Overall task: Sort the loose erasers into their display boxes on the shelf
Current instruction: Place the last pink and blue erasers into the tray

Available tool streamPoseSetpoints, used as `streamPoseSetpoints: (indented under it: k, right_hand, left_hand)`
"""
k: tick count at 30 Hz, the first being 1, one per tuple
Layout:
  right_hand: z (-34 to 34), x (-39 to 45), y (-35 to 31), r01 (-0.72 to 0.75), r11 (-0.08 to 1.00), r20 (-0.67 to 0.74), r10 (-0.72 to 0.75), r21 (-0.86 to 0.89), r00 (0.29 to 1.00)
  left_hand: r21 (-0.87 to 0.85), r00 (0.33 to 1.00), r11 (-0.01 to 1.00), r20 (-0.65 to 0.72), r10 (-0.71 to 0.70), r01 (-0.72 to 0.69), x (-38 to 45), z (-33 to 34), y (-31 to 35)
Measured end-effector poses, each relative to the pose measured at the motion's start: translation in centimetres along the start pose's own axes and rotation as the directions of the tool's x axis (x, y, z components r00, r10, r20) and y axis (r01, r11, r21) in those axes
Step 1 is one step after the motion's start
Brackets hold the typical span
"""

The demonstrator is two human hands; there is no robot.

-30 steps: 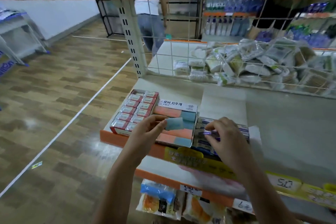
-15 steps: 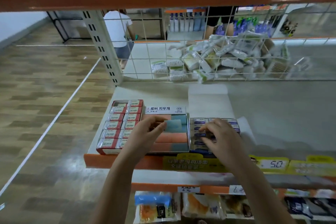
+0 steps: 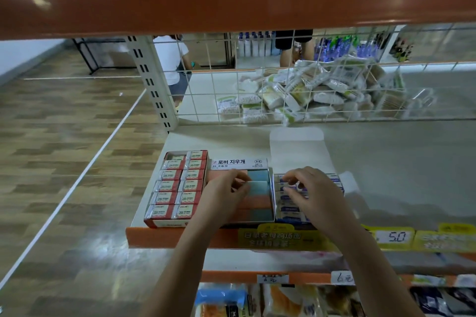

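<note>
The left hand [image 3: 226, 193] pinches a pink-and-blue eraser [image 3: 253, 185], its blue end just over the middle box [image 3: 270, 203]. The right hand [image 3: 311, 193] has curled fingers down among the blue-labelled erasers [image 3: 288, 210] in the right box [image 3: 275, 195]; whether that grip holds 1 I cannot tell.

Risks, as I judge them: the eraser could ride up on its neighbours and sit proud, or the right fingers could drag packed erasers out of line. The 3 boxes sit near the shelf [image 3: 386, 175] edge, so a push could slide 1 off.

The shelf is pale grey with an orange lip and yellow price tags [image 3: 395, 237]. A wire grid [image 3: 231, 90] backs it; beyond, wood floor [image 3: 64, 136].
</note>
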State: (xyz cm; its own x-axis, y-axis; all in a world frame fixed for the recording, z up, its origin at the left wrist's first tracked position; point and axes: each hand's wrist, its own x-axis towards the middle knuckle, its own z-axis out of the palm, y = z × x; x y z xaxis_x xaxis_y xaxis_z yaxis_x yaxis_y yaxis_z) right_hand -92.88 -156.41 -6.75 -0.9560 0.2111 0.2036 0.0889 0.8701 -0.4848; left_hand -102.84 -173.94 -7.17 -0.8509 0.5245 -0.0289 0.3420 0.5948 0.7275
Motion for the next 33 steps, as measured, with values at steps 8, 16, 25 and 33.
streamPoseSetpoints:
  k: [8,16,25,33]
  right_hand:
    - [-0.2,0.1,0.4,-0.004,1.000,-0.028,0.004,-0.007,1.000]
    - [-0.1,0.5,0.3,0.008,1.000,-0.032,-0.008,0.004,0.999]
    - [-0.2,1.6,0.0,0.014,1.000,-0.036,-0.014,-0.003,0.999]
    - [-4.1,2.5,2.2,-0.141,0.985,-0.071,0.135,-0.098,0.988]
  left_hand:
    - [0.189,0.987,0.981,-0.148,0.070,-0.041,0.1,1.8,0.7]
    - [0.305,0.973,0.951,-0.197,0.121,-0.057,0.4,2.4,0.4]
    - [0.356,0.978,0.924,-0.097,0.187,-0.142,1.6,1.1,0.5]
    - [0.411,0.913,0.820,0.091,0.398,-0.399,5.6,-0.4,6.3]
